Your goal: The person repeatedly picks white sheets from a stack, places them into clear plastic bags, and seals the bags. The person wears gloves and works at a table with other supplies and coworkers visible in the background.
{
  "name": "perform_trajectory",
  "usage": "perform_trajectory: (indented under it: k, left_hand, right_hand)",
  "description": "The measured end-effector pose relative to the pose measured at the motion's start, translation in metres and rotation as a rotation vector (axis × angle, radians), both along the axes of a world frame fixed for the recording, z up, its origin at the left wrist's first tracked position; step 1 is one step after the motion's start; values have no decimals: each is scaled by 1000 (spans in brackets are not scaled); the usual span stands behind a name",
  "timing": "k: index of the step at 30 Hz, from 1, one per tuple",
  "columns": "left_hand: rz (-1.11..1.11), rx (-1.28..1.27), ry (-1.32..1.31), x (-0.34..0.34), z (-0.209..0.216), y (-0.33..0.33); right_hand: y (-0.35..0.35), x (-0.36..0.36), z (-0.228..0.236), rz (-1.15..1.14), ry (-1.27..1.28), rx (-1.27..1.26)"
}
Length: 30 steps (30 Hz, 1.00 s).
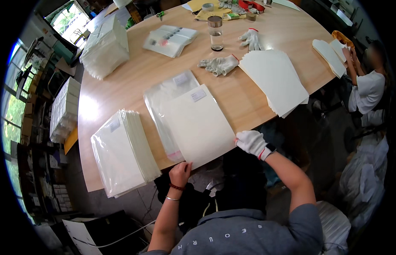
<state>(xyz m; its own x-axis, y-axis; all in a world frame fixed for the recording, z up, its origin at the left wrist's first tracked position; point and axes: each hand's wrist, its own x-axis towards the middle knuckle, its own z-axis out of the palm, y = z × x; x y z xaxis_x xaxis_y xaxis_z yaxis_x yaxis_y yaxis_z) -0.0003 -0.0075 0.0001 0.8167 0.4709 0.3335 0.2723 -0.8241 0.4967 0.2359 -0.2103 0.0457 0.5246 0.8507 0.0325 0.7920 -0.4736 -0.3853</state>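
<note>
A cream card sheet [203, 127] with a small printed label lies at the table's near edge. My left hand [180, 174], bare with bracelets at the wrist, pinches its near edge. Closed on the sheet's near right corner is my right hand [252, 143], in a white work glove. Partly under the sheet, a clear plastic bag [157, 106] lies flat, with a pink strip at its near end. To the left rests a stack of bagged sheets [121, 153]. Loose cream sheets [274, 80] are fanned out on the right.
Two white gloves [221, 65] and a drinking glass [216, 36] stand beyond the sheet. A pile of clear bags [106, 46] and a flat bag stack [170, 40] lie farther back. Another person [368, 80] handles sheets at the right edge.
</note>
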Motion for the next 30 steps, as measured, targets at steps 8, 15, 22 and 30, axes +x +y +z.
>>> perform_trajectory:
  k: [8, 15, 22, 30]
  left_hand:
    - [496, -1550, -180, -13, -2, -18]
    - [40, -1086, -185, -29, 77, 11]
    - [375, -754, -417, -165, 138, 126]
    - [812, -9, 260, -229, 66, 188]
  right_hand:
    - [5, -29, -17, -538, 808, 361]
    - [6, -64, -25, -152, 741, 524]
    - [161, -149, 35, 201, 831, 650]
    - [234, -194, 60, 479, 502, 376]
